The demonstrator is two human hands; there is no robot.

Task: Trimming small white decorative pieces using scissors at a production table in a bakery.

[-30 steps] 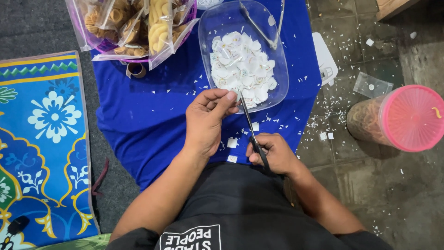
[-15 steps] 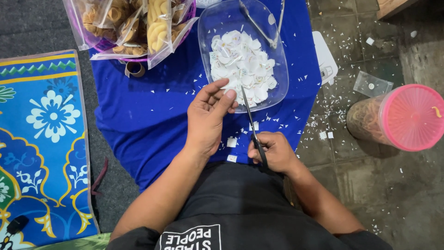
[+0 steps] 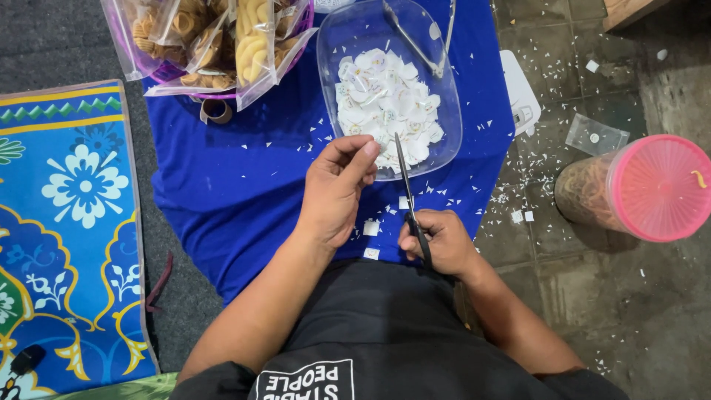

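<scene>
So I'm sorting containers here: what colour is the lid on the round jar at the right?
Pink, on the round clear plastic jar; seen in the head view.

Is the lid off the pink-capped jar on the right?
No, the pink lid sits closed on the jar, which lies on its side on the floor.

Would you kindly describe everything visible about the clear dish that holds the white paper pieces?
The clear dish is a shallow, rounded-rectangular container, seemingly transparent plastic, resting on the blue cloth. A heap of small white paper cut-outs fills its middle and near end, and metal tongs lie at its far end. The scissors in the right hand point over its near rim.
</scene>
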